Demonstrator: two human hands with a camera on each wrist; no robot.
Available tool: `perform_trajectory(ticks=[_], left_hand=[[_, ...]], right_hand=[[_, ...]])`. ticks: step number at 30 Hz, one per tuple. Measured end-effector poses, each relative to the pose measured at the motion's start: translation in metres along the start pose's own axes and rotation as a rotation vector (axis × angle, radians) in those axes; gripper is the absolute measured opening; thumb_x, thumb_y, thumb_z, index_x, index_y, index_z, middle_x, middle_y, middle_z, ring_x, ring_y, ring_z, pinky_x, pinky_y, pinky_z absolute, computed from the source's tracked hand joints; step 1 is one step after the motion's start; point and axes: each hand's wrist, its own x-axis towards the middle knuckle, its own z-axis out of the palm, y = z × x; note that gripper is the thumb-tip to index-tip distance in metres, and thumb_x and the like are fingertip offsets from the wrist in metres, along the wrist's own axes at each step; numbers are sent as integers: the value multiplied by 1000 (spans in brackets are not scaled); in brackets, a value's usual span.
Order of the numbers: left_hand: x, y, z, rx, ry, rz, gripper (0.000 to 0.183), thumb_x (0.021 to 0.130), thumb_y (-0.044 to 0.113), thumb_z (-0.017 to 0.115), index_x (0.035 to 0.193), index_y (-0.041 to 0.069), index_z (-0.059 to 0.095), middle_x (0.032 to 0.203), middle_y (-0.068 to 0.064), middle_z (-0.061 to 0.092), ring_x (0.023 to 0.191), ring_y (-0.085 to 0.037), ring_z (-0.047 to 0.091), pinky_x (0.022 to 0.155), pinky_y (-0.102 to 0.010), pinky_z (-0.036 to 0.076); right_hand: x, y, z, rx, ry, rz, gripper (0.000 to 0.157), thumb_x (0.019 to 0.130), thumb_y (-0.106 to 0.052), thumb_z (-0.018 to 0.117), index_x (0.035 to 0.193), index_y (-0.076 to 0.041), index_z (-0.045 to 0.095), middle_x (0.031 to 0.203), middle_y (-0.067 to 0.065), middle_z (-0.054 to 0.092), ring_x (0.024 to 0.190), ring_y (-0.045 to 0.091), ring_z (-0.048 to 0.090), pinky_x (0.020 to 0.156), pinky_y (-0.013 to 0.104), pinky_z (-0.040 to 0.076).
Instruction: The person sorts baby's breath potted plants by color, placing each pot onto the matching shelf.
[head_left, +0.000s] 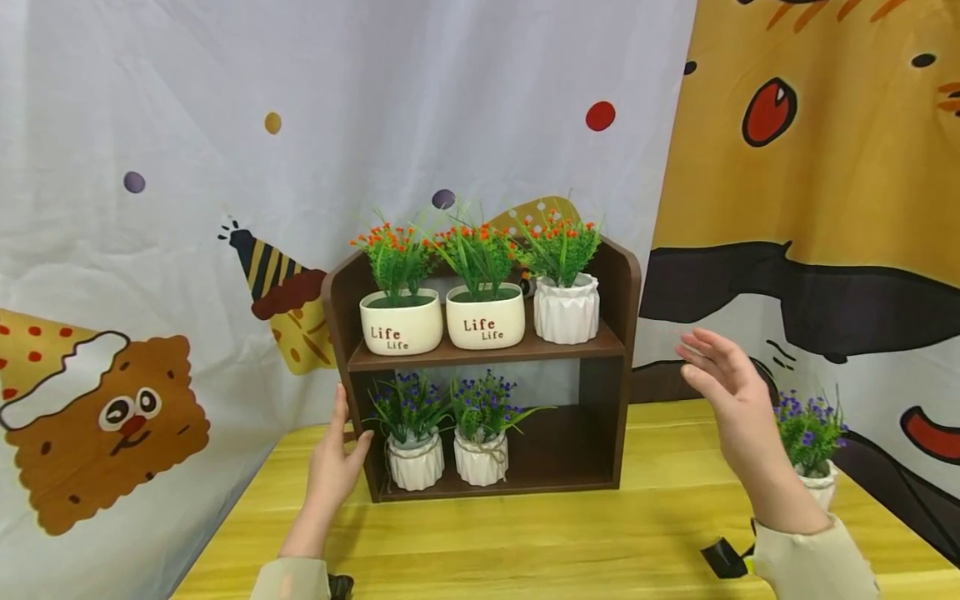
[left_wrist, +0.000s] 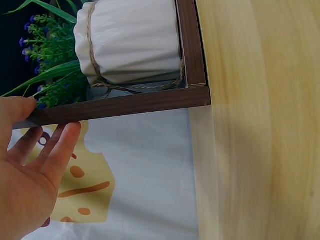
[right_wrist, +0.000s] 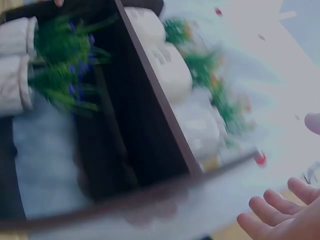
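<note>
A dark brown two-tier shelf (head_left: 487,352) stands on the wooden table. My left hand (head_left: 335,462) holds its left side panel, thumb toward the front edge and fingers (left_wrist: 65,147) along the outer face. On the upper tier sit two cream oval pots (head_left: 401,322) marked "Life" and a white ridged pot (head_left: 567,310), all with orange-flowered plants. Below, two white pots (head_left: 482,457) with twine and purple flowers fill the left part; the lower right part is bare. To the right of the shelf, my right hand (head_left: 731,396) is raised in the air, fingers relaxed, holding nothing.
Another white pot with purple flowers (head_left: 810,442) stands at the table's right side, partly behind my right forearm. A black object (head_left: 723,558) shows beside my right sleeve. A printed cloth (head_left: 450,100) hangs behind the table (head_left: 525,542).
</note>
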Motion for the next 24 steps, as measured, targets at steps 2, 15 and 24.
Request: perform_trajectory(ticks=[2,15,24], left_hand=[[0,-1,0,-1,3,0,90,91,4,66,158,19,8,140,-31,44,91,-46,64,71,-58,51],[9,1,0,-7,13,16,92,89,3,69,158,20,10,139,-29,46,91,-45,64,70,-59,51],[3,0,1,-7,-10,-11,92,90,3,68,158,19,9,139,-31,45,93,-46,64,73,-59,50]], right_hand=[[-3,1,-14,12,62,-4,46,99,-2,53,143,-9,42,135,-1,51,122,6,50,93,12,39],[-7,12,-104,-185,667,114,41,100,-10,52,141,-15,46,135,-1,50,125,12,47,103,14,33],[-19,53,-160,-309,783,197,38,106,-29,35,143,-21,39,135,-8,48,128,9,43,112,25,23]])
